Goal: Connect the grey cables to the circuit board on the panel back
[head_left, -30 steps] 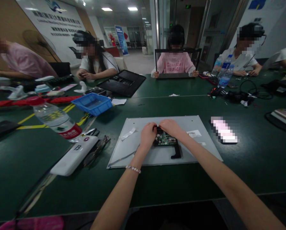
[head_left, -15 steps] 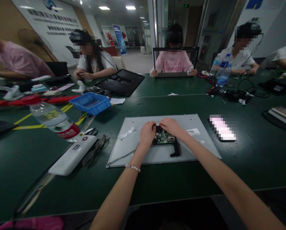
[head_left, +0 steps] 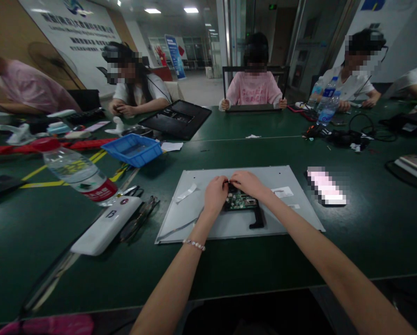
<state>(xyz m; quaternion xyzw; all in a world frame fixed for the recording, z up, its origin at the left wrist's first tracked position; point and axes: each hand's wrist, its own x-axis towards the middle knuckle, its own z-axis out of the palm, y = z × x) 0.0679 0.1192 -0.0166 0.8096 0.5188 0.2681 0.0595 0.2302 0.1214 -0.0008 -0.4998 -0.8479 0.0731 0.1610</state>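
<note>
A green circuit board (head_left: 239, 201) in a black frame lies on a pale grey flat panel (head_left: 184, 223). A black hooked arm (head_left: 257, 219) of that frame sticks out towards me. My left hand (head_left: 215, 194) is closed at the board's far left edge, fingertips pinched together. My right hand (head_left: 247, 182) bends over the far edge from the other side, its fingertips meeting the left ones. Whatever small dark part lies between the fingers is mostly hidden. A thin grey cable (head_left: 182, 228) runs across the panel beside my left wrist.
Left of the panel are a white power bank (head_left: 105, 228), glasses (head_left: 138, 218), a tilted water bottle (head_left: 79, 174) and a blue tray (head_left: 133, 150). On the right lies a lit phone (head_left: 326, 186). Across the table a person (head_left: 253, 88) holds a black frame; other people sit at both sides.
Both hands stay at the board's far edge, with only slight finger movement. The whole view has shifted a little. At the far right, a co-worker's head and hands have moved slightly.
</note>
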